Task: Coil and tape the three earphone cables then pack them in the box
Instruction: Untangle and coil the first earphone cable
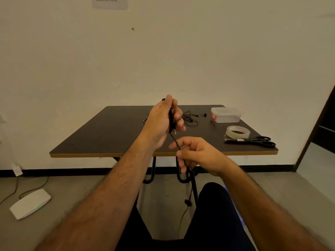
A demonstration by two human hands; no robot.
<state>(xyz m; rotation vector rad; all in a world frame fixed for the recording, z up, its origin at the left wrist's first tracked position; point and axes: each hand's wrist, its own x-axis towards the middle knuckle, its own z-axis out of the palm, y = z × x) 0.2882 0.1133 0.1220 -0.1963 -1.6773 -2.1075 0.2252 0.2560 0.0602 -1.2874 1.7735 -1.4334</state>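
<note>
My left hand is raised above the dark table and closed around loops of a black earphone cable. That cable runs down into my right hand, which pinches it near the table's front edge. Its loose end hangs below the table between my knees. More black earphones lie tangled on the table behind my left hand. A clear plastic box with a closed lid and a red clasp stands at the back right.
A roll of clear tape and black-handled scissors lie on the right side of the table. A white device with a green light sits on the floor at left, with cables. A dark door frame is at the right.
</note>
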